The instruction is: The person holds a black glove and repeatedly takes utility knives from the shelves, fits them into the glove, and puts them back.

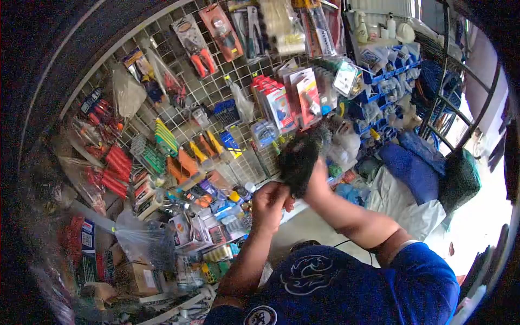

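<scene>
A black, soft-looking thing [299, 165] is held up in front of my chest, its kind too blurred to make out. My left hand [270, 201] is closed at its lower left edge, with the fingers curled in a pinch. On the other side, my right hand [318, 176] is smeared by motion and mostly covered by the black thing. The right hand's fingers do not show. Behind both hands is a wire grid rack [238, 170] hung with packaged tools.
Red-handled pliers [201, 60] and several blister packs [279, 105] hang on the grid. Blue parts bins [379, 89] stand at the right, above a blue bag [409, 168]. Cardboard boxes [135, 277] sit low at the left. A dark metal frame [460, 67] rises at far right.
</scene>
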`<control>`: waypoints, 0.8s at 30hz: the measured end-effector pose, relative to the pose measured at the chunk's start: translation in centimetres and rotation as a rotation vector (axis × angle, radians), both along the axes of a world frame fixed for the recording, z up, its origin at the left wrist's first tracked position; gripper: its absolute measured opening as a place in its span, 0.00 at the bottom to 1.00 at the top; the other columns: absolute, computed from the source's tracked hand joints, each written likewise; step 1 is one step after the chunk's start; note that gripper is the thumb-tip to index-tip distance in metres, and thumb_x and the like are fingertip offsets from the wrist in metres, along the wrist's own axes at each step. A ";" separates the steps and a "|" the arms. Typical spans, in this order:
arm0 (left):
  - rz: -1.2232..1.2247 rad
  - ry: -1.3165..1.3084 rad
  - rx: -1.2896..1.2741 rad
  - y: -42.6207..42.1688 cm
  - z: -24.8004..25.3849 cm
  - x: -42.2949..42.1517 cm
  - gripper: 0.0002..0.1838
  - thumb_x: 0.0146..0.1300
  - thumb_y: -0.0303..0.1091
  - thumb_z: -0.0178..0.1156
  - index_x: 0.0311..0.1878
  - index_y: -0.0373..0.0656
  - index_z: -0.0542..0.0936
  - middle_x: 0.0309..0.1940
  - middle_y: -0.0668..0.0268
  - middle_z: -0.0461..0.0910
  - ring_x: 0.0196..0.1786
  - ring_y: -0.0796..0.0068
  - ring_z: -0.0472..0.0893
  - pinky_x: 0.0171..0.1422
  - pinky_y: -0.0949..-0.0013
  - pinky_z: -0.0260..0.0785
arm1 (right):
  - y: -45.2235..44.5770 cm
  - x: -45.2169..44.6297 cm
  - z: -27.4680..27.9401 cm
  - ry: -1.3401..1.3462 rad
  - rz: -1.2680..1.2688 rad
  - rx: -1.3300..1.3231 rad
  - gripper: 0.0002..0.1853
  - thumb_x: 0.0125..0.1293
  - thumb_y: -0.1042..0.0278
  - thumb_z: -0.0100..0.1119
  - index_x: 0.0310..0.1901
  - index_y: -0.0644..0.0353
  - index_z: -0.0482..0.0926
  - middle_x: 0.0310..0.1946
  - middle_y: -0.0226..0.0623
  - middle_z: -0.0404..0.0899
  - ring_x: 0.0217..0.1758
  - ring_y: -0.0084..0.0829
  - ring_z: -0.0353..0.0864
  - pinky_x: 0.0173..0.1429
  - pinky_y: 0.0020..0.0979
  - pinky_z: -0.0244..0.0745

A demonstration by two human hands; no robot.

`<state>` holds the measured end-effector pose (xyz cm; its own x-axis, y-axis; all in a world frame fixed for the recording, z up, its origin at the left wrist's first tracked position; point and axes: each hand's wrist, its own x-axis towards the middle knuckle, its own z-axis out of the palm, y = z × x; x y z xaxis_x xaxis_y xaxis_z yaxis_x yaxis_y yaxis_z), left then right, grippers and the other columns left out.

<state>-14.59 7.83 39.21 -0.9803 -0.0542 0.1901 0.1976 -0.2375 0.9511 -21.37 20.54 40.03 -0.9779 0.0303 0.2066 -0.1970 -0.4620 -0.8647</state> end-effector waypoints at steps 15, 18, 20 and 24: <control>-0.039 0.062 -0.006 -0.2 1.0 0.7 0.11 0.68 0.31 0.58 0.29 0.38 0.76 0.20 0.67 0.76 0.22 0.79 0.74 0.28 0.73 0.67 | -0.6 2.4 3.8 -0.042 0.083 0.067 0.17 0.69 0.54 0.57 0.44 0.61 0.74 0.34 0.38 0.80 0.34 0.30 0.81 0.37 0.34 0.78; 0.031 0.150 -0.184 0.1 1.3 0.5 0.05 0.64 0.29 0.59 0.35 0.38 0.80 0.26 0.66 0.81 0.27 0.78 0.78 0.33 0.72 0.71 | -0.3 2.5 4.7 0.015 0.063 -0.062 0.14 0.68 0.61 0.60 0.47 0.61 0.74 0.37 0.33 0.79 0.39 0.27 0.80 0.46 0.33 0.77; 0.012 -0.093 0.253 0.3 1.6 0.7 0.06 0.59 0.30 0.61 0.38 0.39 0.81 0.29 0.65 0.83 0.34 0.76 0.82 0.39 0.67 0.74 | -1.7 4.8 4.1 -0.110 0.216 -0.117 0.12 0.70 0.63 0.58 0.48 0.60 0.73 0.36 0.30 0.79 0.39 0.25 0.79 0.45 0.31 0.77; -0.048 0.083 -0.790 -2.9 2.1 0.0 0.10 0.54 0.30 0.65 0.39 0.38 0.82 0.31 0.66 0.84 0.34 0.71 0.82 0.42 0.62 0.73 | 0.6 2.9 2.1 -0.119 0.291 0.046 0.11 0.71 0.64 0.57 0.49 0.60 0.73 0.37 0.29 0.77 0.41 0.23 0.76 0.48 0.28 0.74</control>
